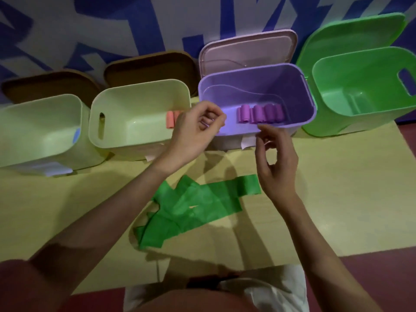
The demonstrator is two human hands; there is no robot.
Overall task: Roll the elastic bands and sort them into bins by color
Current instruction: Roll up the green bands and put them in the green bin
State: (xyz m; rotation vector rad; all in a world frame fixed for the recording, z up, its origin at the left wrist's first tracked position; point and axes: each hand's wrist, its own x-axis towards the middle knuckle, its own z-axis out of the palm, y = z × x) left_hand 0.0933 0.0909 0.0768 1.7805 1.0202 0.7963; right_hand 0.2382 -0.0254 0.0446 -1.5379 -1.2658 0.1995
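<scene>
Four bins point(256, 91) on yellow table point(326, 199) (blue-patterned wall point(112, 23)), maroon floor point(382, 278)

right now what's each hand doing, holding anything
Left hand: fingers curled, above the bins; whether it pinches anything cannot be told.
Right hand: fingers loosely curled, holds nothing visible, raised over the green bands.

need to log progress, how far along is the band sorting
Done: three rolled purple bands lie in the purple bin, and a pink roll sits in a cream bin. In hand: nothing; the left hand and right hand hover empty. Left: the green bands lie unrolled on the table; the green bin holds none.
</scene>
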